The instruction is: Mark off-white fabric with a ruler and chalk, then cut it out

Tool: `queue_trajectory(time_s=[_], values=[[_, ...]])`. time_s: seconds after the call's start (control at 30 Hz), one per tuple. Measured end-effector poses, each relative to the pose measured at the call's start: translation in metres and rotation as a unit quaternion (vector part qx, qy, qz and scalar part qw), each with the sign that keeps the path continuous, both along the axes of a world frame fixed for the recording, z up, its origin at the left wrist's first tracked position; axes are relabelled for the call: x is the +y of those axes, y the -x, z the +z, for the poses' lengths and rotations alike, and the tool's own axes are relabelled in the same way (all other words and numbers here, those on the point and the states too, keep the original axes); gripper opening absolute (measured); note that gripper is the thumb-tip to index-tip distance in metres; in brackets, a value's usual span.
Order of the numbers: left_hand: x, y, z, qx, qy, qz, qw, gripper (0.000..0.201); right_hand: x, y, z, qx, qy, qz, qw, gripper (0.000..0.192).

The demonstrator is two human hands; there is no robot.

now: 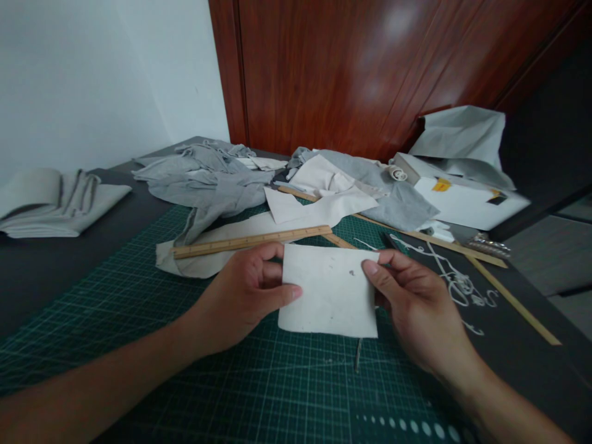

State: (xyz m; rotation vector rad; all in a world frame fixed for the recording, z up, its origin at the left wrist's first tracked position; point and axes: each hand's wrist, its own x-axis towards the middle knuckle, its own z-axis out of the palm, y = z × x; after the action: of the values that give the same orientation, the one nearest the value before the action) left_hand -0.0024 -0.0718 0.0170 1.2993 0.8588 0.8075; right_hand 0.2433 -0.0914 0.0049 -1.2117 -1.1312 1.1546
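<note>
Between my two hands is a white rectangular piece of fabric [326, 296] with a few small dark marks, held up above the green cutting mat [222, 382]. My left hand [252, 283] pinches its left edge, thumb on the near face and fingers behind. At the upper right corner, my right hand [411, 302] grips it the same way, thumb in front. A thin dark stick-like tool [357, 356] lies on the mat just below the fabric. Behind it, a wooden ruler [252, 241] rests across a long off-white fabric strip [203, 266].
Grey cloth [208, 179] lies heaped at the back left, and folded fabric [55, 206] sits at the far left. Off-white scraps [324, 185] lie mid-back. A white box [472, 197], loose white cord [462, 287] and wooden strips [513, 299] are on the right.
</note>
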Motion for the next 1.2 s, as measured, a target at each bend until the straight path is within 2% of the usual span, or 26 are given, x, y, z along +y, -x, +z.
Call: queue_trajectory(time_s=[0.13, 0.2, 0.27, 0.3, 0.33, 0.37, 0.43, 0.5, 0.57, 0.6, 0.67, 0.77, 0.8, 0.87, 0.93, 1.0, 1.1, 1.13, 1.2], values=[[0.0, -0.002, 0.002, 0.026, -0.042, -0.001, 0.999, 0.01, 0.002, -0.003, -0.002, 0.048, 0.011, 0.028, 0.998, 0.025], [-0.002, 0.0, 0.001, 0.059, -0.071, 0.007, 0.996, 0.006, 0.0, -0.005, -0.004, 0.032, -0.006, 0.024, 0.999, 0.018], [-0.003, 0.006, -0.004, 0.129, -0.159, 0.015, 0.979, 0.004, -0.006, -0.007, -0.005, -0.051, -0.07, 0.007, 0.996, 0.01], [-0.003, 0.011, -0.008, 0.168, -0.227, 0.009, 0.959, 0.008, -0.011, -0.009, -0.005, -0.109, -0.119, 0.008, 0.987, 0.009], [-0.003, 0.017, -0.012, 0.201, -0.301, -0.013, 0.932, 0.015, -0.017, -0.01, -0.005, -0.176, -0.172, 0.02, 0.969, 0.013], [-0.003, 0.023, -0.016, 0.215, -0.37, -0.049, 0.902, 0.022, -0.023, -0.012, -0.005, -0.237, -0.224, 0.064, 0.943, 0.02], [-0.003, 0.032, -0.024, 0.233, -0.441, -0.103, 0.861, 0.034, -0.035, -0.015, -0.004, -0.311, -0.316, 0.148, 0.884, 0.033], [-0.006, 0.035, -0.029, 0.245, -0.461, -0.104, 0.846, 0.038, -0.045, -0.02, -0.005, -0.363, -0.346, 0.193, 0.843, 0.039], [-0.012, 0.031, -0.026, 0.253, -0.472, -0.083, 0.84, 0.037, -0.052, -0.027, -0.008, -0.414, -0.344, 0.199, 0.819, 0.039], [-0.016, 0.028, -0.023, 0.258, -0.481, -0.078, 0.834, 0.033, -0.054, -0.032, -0.01, -0.439, -0.345, 0.196, 0.806, 0.037], [-0.025, 0.021, -0.015, 0.282, -0.486, -0.107, 0.82, 0.016, -0.056, -0.041, -0.014, -0.499, -0.346, 0.2, 0.769, 0.041], [-0.037, 0.015, -0.011, 0.356, -0.482, -0.184, 0.779, 0.053, -0.057, -0.049, -0.021, -0.551, -0.364, 0.217, 0.719, 0.05], [-0.039, 0.015, -0.012, 0.376, -0.481, -0.202, 0.766, 0.054, -0.056, -0.049, -0.023, -0.555, -0.372, 0.221, 0.711, 0.047], [-0.042, 0.015, -0.02, 0.39, -0.491, -0.21, 0.75, 0.033, -0.054, -0.046, -0.025, -0.552, -0.384, 0.219, 0.707, 0.039], [-0.04, 0.015, -0.027, 0.366, -0.51, -0.188, 0.755, 0.018, -0.05, -0.041, -0.025, -0.53, -0.397, 0.202, 0.722, 0.039], [-0.037, 0.016, -0.029, 0.327, -0.511, -0.144, 0.781, 0.019, -0.048, -0.036, -0.021, -0.49, -0.407, 0.173, 0.751, 0.04], [-0.031, 0.015, -0.019, 0.301, -0.474, -0.087, 0.823, 0.016, -0.045, -0.028, -0.013, -0.421, -0.369, 0.116, 0.821, 0.045], [-0.03, 0.015, -0.014, 0.301, -0.462, -0.086, 0.83, 0.016, -0.045, -0.026, -0.011, -0.402, -0.351, 0.1, 0.84, 0.046], [-0.031, 0.014, -0.006, 0.321, -0.443, -0.132, 0.827, 0.052, -0.045, -0.022, -0.008, -0.383, -0.341, 0.094, 0.853, 0.049]])
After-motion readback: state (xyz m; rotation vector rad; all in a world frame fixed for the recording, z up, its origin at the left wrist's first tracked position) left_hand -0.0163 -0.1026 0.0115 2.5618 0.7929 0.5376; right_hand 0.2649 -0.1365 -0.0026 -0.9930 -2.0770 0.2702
